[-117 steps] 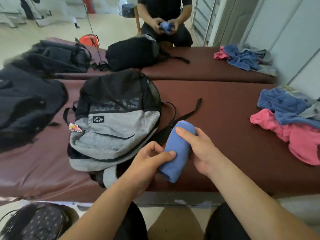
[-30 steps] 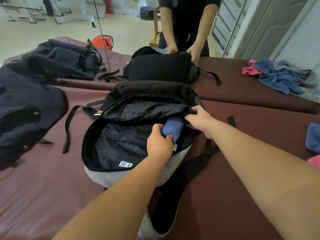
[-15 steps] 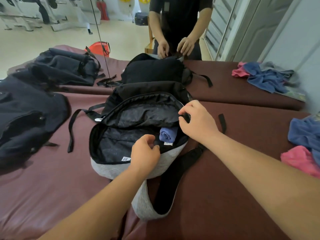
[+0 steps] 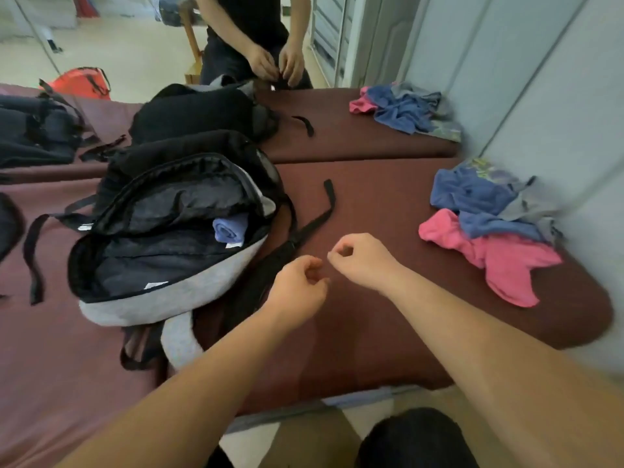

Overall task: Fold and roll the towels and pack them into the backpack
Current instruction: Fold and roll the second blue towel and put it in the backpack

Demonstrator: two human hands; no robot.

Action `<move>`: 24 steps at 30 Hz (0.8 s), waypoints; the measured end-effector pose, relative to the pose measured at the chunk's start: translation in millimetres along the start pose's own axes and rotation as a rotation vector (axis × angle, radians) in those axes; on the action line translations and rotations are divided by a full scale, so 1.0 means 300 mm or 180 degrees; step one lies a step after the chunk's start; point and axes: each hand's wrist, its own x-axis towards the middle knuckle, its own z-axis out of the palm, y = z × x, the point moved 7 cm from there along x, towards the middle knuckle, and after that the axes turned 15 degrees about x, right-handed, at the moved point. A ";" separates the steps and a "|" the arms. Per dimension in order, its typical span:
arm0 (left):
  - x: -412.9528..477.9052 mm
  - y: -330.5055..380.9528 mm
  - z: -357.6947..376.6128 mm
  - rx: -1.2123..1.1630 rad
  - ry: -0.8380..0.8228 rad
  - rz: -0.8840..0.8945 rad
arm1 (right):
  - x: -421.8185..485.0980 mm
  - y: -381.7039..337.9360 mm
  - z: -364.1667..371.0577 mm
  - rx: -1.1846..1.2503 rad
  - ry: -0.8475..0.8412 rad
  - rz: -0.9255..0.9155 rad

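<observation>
My hands: left hand [image 4: 297, 285] and right hand [image 4: 359, 261], bare, close together but not touching, fingers loosely curled, nothing in them; both hang over the table [image 4: 371, 332], a maroon padded top with a smooth sheen.

Just left of them: backpack [image 4: 162, 298], soft grey knit shell with crinkled black lining, lying unzipped, mouth gaping up and towards me. A flat black webbing strap [image 4: 326, 211] trails from it to the right.

Inside, at the right end of the main compartment: rolled towel [image 4: 229, 228], blue terry, a short cylinder lying flat, coiled end facing left, long axis running left to right.

Right, well apart: towel pile [image 4: 489, 255], crumpled pink, blue and grey cloth.

Behind: a second black backpack [image 4: 202, 109], another person's hands [image 4: 273, 65] at its top, and another towel heap [image 4: 405, 109].

Far left: dark bags [image 4: 40, 126].
</observation>
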 end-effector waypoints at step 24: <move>0.099 0.263 0.359 0.0008 -0.0384 0.0326 | -0.002 0.585 -0.912 0.0510 0.3004 0.0334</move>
